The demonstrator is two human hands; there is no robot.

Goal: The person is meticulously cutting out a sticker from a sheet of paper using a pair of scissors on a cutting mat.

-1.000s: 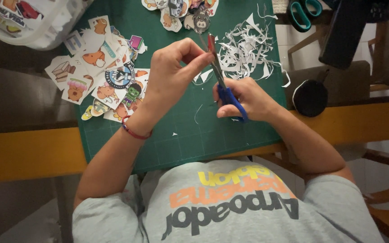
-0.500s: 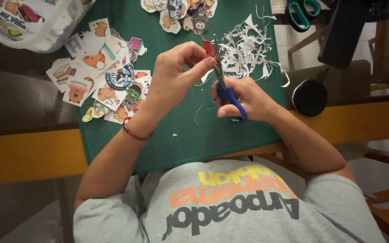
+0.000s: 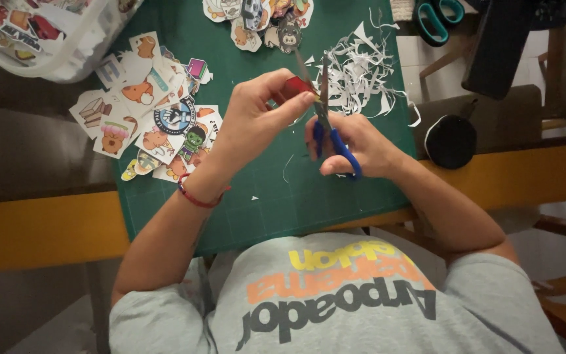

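My left hand [image 3: 257, 118] pinches a small red sticker piece [image 3: 296, 85] between thumb and fingers, above the green cutting mat [image 3: 263, 203]. My right hand [image 3: 352, 141] grips blue-handled scissors [image 3: 329, 131], whose blades point up and away and meet the red piece. A red string bracelet [image 3: 198, 196] circles my left wrist. Both hands hover over the middle of the mat.
A heap of cut-out cartoon stickers [image 3: 152, 124] lies on the mat's left side, more stickers [image 3: 257, 19] at its far edge. White paper trimmings [image 3: 361, 75] pile to the right. A clear bag of stickers [image 3: 40, 33] sits far left; teal scissors [image 3: 437, 16] and a black round object [image 3: 450, 141] right.
The scissors' blades have tilted more upright and the red piece has turned slightly in my left fingers. Both hands stay in the same place over the mat.
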